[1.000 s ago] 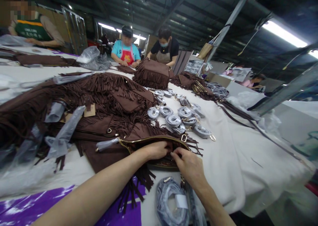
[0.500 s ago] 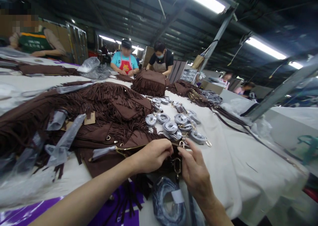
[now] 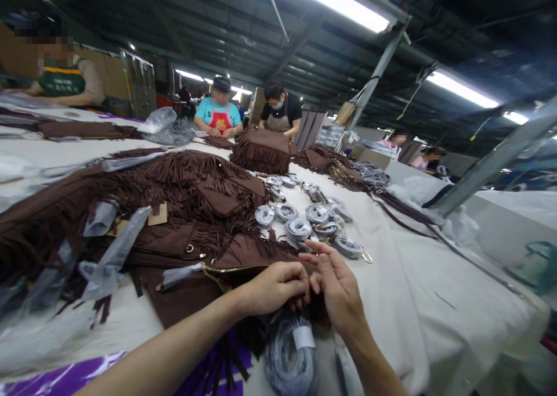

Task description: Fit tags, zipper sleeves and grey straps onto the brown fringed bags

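Observation:
A brown fringed bag [image 3: 174, 294] lies before me, its gold zipper [image 3: 230, 269] running toward my hands. My left hand [image 3: 278, 285] is closed at the bag's right end, fingers curled. Whatever is in them is hidden. Right beside it, my right hand [image 3: 337, 285] has its upper fingers stretched out to the left; its lower fingers are partly hidden where the hands meet. Just below both hands lies a coiled strap [image 3: 270, 355] in clear plastic with a white paper band [image 3: 303, 337]. The strap's upper end is covered by my hands.
Several wrapped strap coils [image 3: 298, 228] with gold clips lie beyond my hands. Brown fringed bags [image 3: 217, 190] are piled to the left and a purple plastic sheet [image 3: 78, 373] lies in front. Co-workers stand across the table [image 3: 418, 303]. A metal post [image 3: 487, 158] rises at right.
Both hands have moved slightly down toward me. The gold clip that hung between them is now hidden. My right hand's upper fingers point farther left.

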The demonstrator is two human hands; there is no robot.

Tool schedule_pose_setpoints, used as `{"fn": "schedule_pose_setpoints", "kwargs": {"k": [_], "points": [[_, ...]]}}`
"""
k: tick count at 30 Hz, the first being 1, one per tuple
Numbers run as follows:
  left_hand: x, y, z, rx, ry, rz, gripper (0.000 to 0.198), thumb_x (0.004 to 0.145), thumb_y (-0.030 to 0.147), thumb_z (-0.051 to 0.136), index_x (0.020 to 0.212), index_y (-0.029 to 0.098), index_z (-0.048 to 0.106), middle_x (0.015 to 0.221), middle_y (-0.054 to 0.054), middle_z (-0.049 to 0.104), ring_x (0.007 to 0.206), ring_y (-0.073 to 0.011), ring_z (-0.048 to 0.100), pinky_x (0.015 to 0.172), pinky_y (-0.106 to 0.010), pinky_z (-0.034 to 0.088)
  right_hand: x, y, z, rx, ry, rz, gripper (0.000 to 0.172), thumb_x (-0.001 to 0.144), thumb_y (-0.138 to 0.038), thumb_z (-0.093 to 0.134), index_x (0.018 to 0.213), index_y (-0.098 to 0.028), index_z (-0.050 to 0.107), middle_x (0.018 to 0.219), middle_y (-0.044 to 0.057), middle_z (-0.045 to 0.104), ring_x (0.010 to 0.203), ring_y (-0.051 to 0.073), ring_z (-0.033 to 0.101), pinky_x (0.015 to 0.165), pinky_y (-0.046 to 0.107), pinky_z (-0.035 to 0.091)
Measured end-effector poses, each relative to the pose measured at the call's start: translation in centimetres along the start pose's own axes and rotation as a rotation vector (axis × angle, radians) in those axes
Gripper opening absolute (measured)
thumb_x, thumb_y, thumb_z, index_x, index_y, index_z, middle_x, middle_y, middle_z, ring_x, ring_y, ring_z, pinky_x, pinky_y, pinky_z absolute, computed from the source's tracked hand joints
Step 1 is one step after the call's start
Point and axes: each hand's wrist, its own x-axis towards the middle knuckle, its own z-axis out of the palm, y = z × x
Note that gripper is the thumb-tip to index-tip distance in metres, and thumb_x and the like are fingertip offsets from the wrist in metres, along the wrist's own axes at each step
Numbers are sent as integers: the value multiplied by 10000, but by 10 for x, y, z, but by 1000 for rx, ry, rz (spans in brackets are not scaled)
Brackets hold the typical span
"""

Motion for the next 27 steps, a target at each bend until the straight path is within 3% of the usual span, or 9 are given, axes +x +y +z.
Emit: {"fn": "schedule_pose_setpoints", "kwargs": {"k": [3,7,11,18,21,24,27], "points": [[1,-1,1,-31,39,-52,140,781,275,564,751,144,525,680,2,577,548,-88,514,560,-220,434,-7,1,-18,194,88,100,377,841,-566,663,968,-212,673,953,60,695,595,121,586,463,203,467],[0,2,5,-63,22,-64,141,780,276,562,758,140,532,689,0,586,553,-83,530,573,-218,448,-24,1,-33,64,83,191,419,728,-548,785,874,-165,698,641,1,638,435,75,478,387,163,380],[0,2,7,-55,16,-58,142,793,273,561,764,141,519,689,1,588,555,-78,528,570,-212,441,-34,0,-27,37,43,275,508,659,-577,815,911,-145,727,590,-6,618,378,62,443,353,162,342],[-1,-4,10,-53,17,-68,196,797,311,601,759,147,499,656,19,565,549,-84,533,578,-224,458,-29,7,-15,123,-15,235,372,713,-508,812,816,-160,729,549,-30,586,374,40,405,325,122,298],[1,-4,10,-101,53,-39,218,800,342,595,793,149,494,682,-7,600,559,-95,561,511,-196,440,-31,12,-21,219,31,232,328,727,-481,817,816,-178,727,648,-2,670,414,50,501,366,114,401],[3,-5,9,-181,126,-22,239,808,378,565,811,172,443,757,-33,639,545,-110,600,398,-159,360,-36,17,-28,276,84,264,310,696,-455,848,806,-188,734,741,28,721,592,136,666,521,188,567],[4,-5,10,-122,195,-33,180,811,331,544,810,166,469,634,19,586,434,-69,500,369,-147,303,-42,21,-33,193,65,278,362,668,-464,860,846,-168,751,757,57,738,680,211,716,612,291,627]]}}
